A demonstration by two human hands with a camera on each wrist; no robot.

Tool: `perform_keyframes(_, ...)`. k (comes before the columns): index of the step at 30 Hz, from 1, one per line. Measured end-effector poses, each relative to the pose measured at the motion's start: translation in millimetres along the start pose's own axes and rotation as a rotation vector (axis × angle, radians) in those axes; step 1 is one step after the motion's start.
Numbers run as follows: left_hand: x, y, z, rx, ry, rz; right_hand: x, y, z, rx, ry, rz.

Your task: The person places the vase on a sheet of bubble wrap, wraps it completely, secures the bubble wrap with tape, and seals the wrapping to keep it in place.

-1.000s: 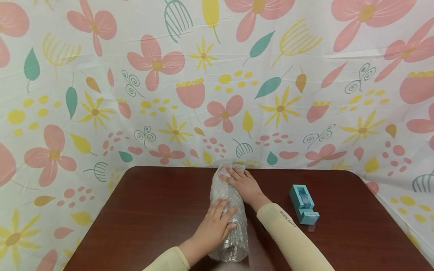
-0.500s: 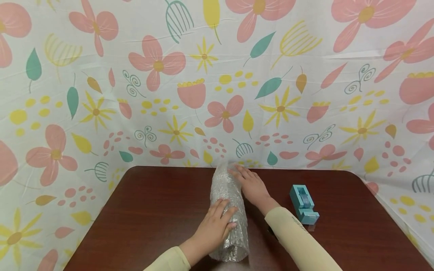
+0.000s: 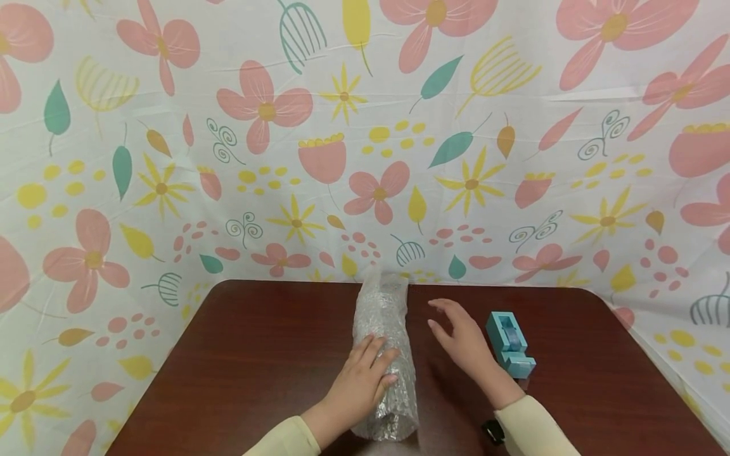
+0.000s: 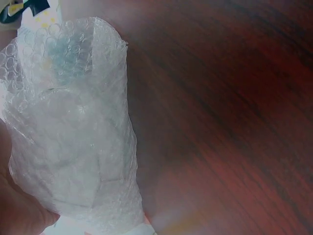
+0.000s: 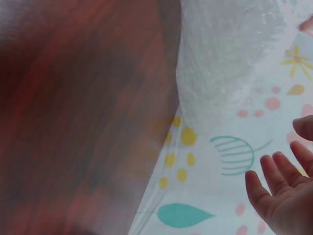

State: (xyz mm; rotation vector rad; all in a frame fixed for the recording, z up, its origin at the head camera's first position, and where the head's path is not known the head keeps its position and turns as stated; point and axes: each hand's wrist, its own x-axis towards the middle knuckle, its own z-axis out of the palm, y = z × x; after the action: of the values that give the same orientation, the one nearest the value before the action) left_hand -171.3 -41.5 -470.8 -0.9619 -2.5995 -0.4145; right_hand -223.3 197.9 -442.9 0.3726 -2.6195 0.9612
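A long bundle of clear bubble wrap (image 3: 381, 313) lies lengthwise at the middle of the table, its loose far end reaching the back edge. My left hand (image 3: 358, 383) rests on its near half with fingers laid along the top. In the left wrist view a faint curved rim shows through the bubble wrap (image 4: 73, 142); what is inside is hidden. My right hand (image 3: 464, 339) is off to the right of the bundle, apart from it, fingers loosely extended and holding nothing. The right wrist view shows the same hand (image 5: 286, 196) with its fingers spread a little.
A light blue tape dispenser (image 3: 509, 346) with a roll of clear tape stands on the right side of the dark wooden table (image 3: 256, 354), just beyond my right hand. A flower-patterned cloth (image 3: 228, 190) hangs behind the table. My right wrist carries a black device (image 3: 493, 432).
My right hand has left the bundle's far end and moved right and toward me, near the tape dispenser. The wrap's far end stands up slightly. My left hand has stayed in place.
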Motion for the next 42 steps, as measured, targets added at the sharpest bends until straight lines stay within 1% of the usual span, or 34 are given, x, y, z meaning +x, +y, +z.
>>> perform_keyframes(6, 0.3, 0.5, 1.0, 0.007, 0.01, 0.001, -22.4, 4.8, -19.9, 0.019, 0.014, 0.072)
perform_keyframes(9, 0.7, 1.1, 1.4, 0.006, 0.005, -0.004, -34.5, 9.9, -31.3, 0.043, 0.007, 0.119)
perform_keyframes(11, 1.0, 1.9, 1.3, 0.003, -0.004, -0.009, -42.4, 14.3, -39.9, 0.067, -0.01, 0.167)
perform_keyframes(15, 2.0, 3.3, 0.7, -0.003, -0.026, -0.019, -56.7, 26.4, -57.4, 0.082, -0.045, 0.3)
perform_keyframes(18, 2.2, 4.1, -0.4, -0.009, -0.037, -0.026, -65.2, 37.1, -69.9, 0.114, -0.066, 0.393)
perform_keyframes(21, 2.0, 4.7, -1.4, -0.013, -0.047, -0.037, -71.6, 48.7, -79.4, 0.119, -0.061, 0.44)
perform_keyframes(23, 1.7, 5.1, -1.7, -0.016, -0.051, -0.042, -75.2, 56.6, -83.9, 0.149, -0.062, 0.474)
perform_keyframes(25, 1.5, 5.4, -1.7, -0.015, -0.051, -0.044, -79.6, 63.5, -86.4, 0.194, -0.046, 0.501)
perform_keyframes(28, 1.3, 5.8, -2.1, -0.018, -0.047, -0.042, -83.8, 71.4, -90.4, 0.299, -0.053, 0.593)
perform_keyframes(30, 1.3, 5.8, -2.5, -0.021, -0.047, -0.044, -85.8, 76.1, -92.0, 0.346, -0.051, 0.65)
perform_keyframes(33, 1.4, 5.6, -2.9, -0.029, -0.052, -0.05, -87.0, 85.6, -94.9, 0.423, -0.06, 0.759)
perform_keyframes(34, 1.4, 5.5, -2.9, -0.032, -0.054, -0.052, -87.8, 89.7, -95.5, 0.47, -0.058, 0.785)
perform_keyframes(37, 1.2, 5.1, -2.5, -0.036, -0.056, -0.055, -89.8, 103.0, -97.2, 0.611, -0.089, 0.849)
perform_keyframes(40, 0.8, 4.5, -1.7, -0.032, -0.044, -0.053, -90.7, 115.1, -97.2, 0.731, -0.153, 0.879)
perform_keyframes(42, 0.7, 4.2, -1.3, -0.026, -0.033, -0.05, -90.6, 121.0, -96.0, 0.778, -0.192, 0.893)
